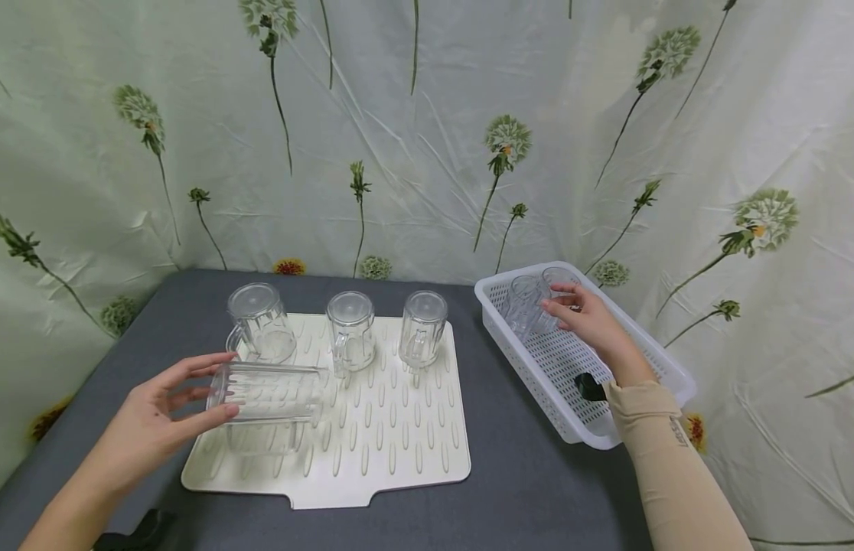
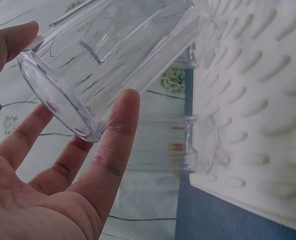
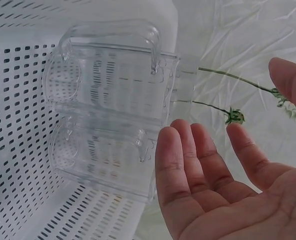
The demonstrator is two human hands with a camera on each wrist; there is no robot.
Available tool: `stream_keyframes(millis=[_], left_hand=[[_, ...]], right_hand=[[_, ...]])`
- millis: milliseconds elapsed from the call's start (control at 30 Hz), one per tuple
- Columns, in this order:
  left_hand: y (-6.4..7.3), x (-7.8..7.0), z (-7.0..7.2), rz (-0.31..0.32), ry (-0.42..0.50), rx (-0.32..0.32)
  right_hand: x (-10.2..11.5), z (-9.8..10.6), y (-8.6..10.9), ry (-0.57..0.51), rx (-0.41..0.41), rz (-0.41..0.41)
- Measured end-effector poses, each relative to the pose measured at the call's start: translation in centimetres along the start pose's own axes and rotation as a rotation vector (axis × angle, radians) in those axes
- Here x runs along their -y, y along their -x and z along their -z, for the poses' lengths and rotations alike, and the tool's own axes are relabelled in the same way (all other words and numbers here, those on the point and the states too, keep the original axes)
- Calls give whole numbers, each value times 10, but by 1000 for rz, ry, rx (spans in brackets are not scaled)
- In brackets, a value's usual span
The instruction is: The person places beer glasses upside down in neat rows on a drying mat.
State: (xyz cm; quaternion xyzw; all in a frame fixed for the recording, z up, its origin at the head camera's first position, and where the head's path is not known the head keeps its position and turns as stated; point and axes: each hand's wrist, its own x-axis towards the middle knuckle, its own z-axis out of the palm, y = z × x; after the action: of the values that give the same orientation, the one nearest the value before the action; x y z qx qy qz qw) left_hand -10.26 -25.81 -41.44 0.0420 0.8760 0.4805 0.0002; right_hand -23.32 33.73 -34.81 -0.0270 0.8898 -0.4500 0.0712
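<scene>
My left hand [image 1: 161,409] grips a clear glass mug [image 1: 272,392] round its base, thumb on one side and fingers on the other. The mug is tipped on its side above a white draining mat [image 1: 399,436], its mouth pointing right. Three more clear mugs stand bottom up along the mat's back part: a left mug [image 1: 265,325], a middle mug [image 1: 351,329] and a right mug [image 1: 423,329]. Over the white basket [image 1: 519,371], my right hand [image 1: 592,325] has its fingers spread apart beside the rims of two clear mugs [image 3: 112,85] standing inside.
The basket has perforated walls and stands to the right of the mat on a dark grey tabletop [image 1: 510,490]. Behind the table hangs a pale curtain [image 1: 427,153] printed with dandelions. Black straps [image 1: 590,386] sit at both wrists.
</scene>
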Motion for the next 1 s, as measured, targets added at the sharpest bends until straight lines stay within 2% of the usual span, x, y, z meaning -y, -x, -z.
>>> stream_keyframes(millis=[300,600,867,1000], left_hand=[[4,3,7,29,-44,-17],[8,7,14,37,-58,-34],[10,9,17,78,-110,-36],[12,9,18,78,-141,-54]], right_hand=[[2,0,-6,18,-21,-17],[1,0,-12,48,-5,-36],[2,0,-15,56,9,-69],[3,0,-17,60,12,-86]])
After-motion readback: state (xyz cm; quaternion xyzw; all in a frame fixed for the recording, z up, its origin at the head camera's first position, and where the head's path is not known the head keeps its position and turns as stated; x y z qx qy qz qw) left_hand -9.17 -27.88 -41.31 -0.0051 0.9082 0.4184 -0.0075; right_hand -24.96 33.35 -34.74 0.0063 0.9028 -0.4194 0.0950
